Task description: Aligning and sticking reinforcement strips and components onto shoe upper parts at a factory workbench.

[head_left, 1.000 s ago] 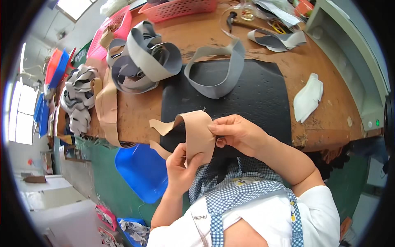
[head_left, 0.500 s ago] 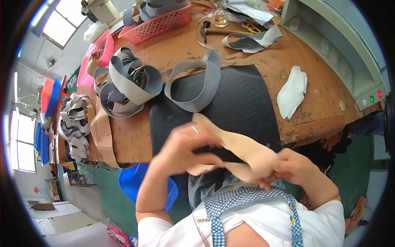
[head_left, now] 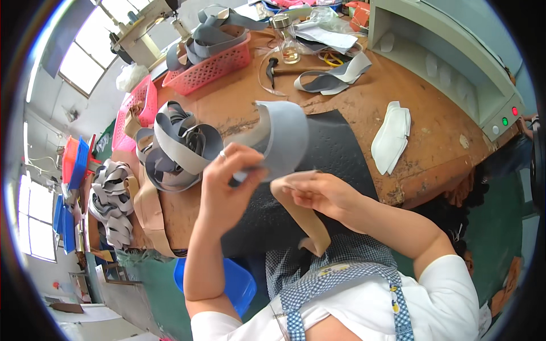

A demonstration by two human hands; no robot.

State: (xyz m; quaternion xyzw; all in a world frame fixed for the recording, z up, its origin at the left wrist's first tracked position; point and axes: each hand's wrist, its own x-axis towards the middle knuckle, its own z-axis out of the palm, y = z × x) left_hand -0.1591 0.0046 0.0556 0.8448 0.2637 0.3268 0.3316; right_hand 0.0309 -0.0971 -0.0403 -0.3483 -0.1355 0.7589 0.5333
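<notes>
While both hands hover above the black mat (head_left: 335, 148) on the bench (head_left: 438, 125), the left hand (head_left: 230, 182) pinches a grey strip (head_left: 281, 139) that arcs up beyond its grip. The right hand (head_left: 318, 190) clasps a tan strip (head_left: 307, 219) hanging below its grip.

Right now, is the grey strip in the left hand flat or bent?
Bent: the grey strip arches up and over from the left hand, above the black mat.
</notes>
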